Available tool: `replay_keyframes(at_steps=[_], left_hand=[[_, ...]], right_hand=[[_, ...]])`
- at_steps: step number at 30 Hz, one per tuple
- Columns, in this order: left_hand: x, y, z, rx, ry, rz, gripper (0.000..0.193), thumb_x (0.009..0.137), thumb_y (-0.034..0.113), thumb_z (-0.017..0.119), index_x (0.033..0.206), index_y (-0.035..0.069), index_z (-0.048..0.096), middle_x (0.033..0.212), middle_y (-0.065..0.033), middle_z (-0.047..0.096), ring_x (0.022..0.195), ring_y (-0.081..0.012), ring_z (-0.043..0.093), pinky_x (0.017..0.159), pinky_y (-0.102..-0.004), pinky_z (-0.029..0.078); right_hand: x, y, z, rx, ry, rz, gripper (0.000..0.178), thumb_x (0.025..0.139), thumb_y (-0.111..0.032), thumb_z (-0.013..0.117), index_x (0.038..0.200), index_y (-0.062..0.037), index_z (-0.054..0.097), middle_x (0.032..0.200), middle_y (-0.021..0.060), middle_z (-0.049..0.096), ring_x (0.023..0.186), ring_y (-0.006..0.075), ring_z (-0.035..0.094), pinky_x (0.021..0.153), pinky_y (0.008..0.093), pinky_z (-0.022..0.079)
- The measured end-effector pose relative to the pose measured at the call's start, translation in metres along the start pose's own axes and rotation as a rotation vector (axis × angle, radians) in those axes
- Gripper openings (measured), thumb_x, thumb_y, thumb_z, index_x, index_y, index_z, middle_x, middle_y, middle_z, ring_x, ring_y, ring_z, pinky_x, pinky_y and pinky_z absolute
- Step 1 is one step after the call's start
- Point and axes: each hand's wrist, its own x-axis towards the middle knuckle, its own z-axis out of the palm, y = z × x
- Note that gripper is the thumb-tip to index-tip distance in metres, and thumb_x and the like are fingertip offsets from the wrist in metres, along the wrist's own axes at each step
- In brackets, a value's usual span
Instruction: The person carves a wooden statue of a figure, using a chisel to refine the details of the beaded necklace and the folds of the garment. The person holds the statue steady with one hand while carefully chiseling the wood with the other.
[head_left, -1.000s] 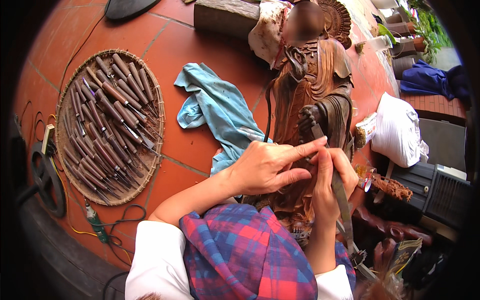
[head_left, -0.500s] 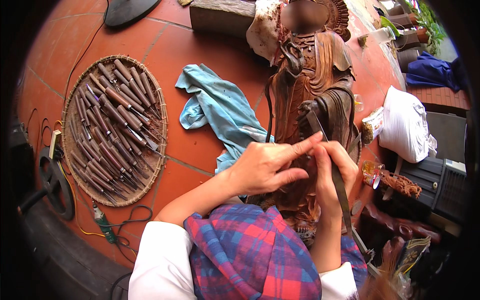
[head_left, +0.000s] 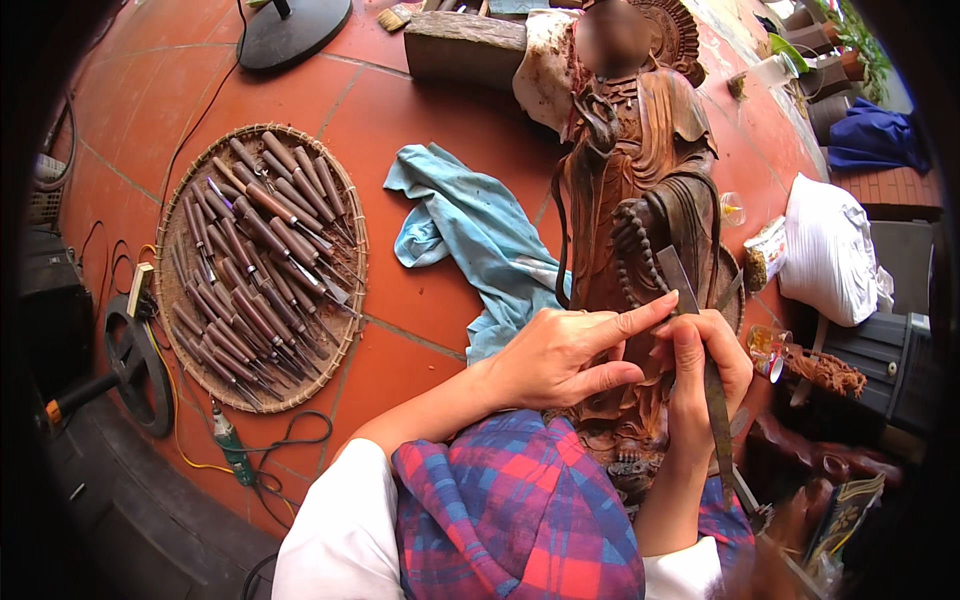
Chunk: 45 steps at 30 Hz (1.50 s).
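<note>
My right hand (head_left: pixel 710 375) is closed around a long, flat metal blade (head_left: pixel 723 435), thumb up along it. Its broad upper end points away from me, and the other end narrows down past my wrist. My left hand (head_left: pixel 570 352) has its index finger stretched toward the blade, the tip at or beside its edge near my right fingers; the thumb stands apart. Beneath and beyond the blade lies a carved wooden statue (head_left: pixel 625 170) in draped robes, with a string of beads by its hand. My hands hide part of its lower robe.
A round woven tray (head_left: pixel 172 240) at left holds many wooden-handled carving tools. A light-blue cloth (head_left: pixel 470 225) lies on the tiled floor (head_left: pixel 395 350). Plaid cloth (head_left: pixel 520 500) covers my lap. A green power tool (head_left: pixel 232 450) with cords is at lower left, a white sack (head_left: pixel 822 250) at right.
The view has shifted, so the surroundings sit farther right and slightly lower. The blade has turned, its upper end tilting less to the left. Both hands keep much the same pose.
</note>
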Motion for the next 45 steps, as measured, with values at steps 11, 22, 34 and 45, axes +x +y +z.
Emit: replay_keyframes(at_steps=[11, 22, 34, 45], left_hand=[[0.003, -0.016, 0.005, 0.014, 0.085, 0.022, 0.068, 0.093, 0.039, 0.06, 0.151, 0.018, 0.033, 0.087, -0.0155, 0.066, 0.072, -0.0326, 0.066, 0.064, -0.0387, 0.052], [0.007, -0.015, 0.004, 0.035, 0.089, -0.016, 0.071, 0.091, 0.049, 0.06, 0.152, 0.021, 0.033, 0.07, -0.0114, 0.058, 0.058, -0.0266, 0.059, 0.056, -0.0381, 0.048], [0.006, -0.014, -0.007, 0.027, 0.066, -0.049, 0.079, 0.088, 0.05, 0.064, 0.15, 0.009, 0.036, 0.074, -0.0071, 0.06, 0.058, -0.0189, 0.058, 0.059, -0.0293, 0.048], [0.013, -0.015, -0.013, 0.031, 0.118, -0.102, 0.084, 0.087, 0.055, 0.063, 0.149, 0.007, 0.036, 0.071, -0.0076, 0.058, 0.06, -0.0116, 0.056, 0.058, -0.0298, 0.048]], right_hand=[[0.003, 0.001, 0.008, -0.235, 0.0, -0.111, 0.006, 0.087, -0.003, 0.066, 0.086, 0.0033, 0.067, 0.083, 0.0121, 0.06, 0.07, 0.0195, 0.058, 0.061, 0.0287, 0.045], [0.01, 0.009, 0.016, -0.232, 0.021, -0.021, 0.007, 0.089, 0.0, 0.062, 0.084, 0.0043, 0.065, 0.079, 0.0104, 0.061, 0.069, 0.0177, 0.059, 0.062, 0.0279, 0.046], [0.018, -0.002, 0.023, -0.165, 0.006, -0.042, 0.004, 0.088, 0.002, 0.064, 0.084, 0.0045, 0.064, 0.075, 0.0098, 0.058, 0.064, 0.0178, 0.057, 0.059, 0.0281, 0.044], [0.034, 0.004, 0.034, -0.128, 0.01, -0.041, 0.01, 0.09, 0.003, 0.061, 0.08, 0.0055, 0.06, 0.073, 0.0083, 0.058, 0.063, 0.0152, 0.053, 0.058, 0.0278, 0.042]])
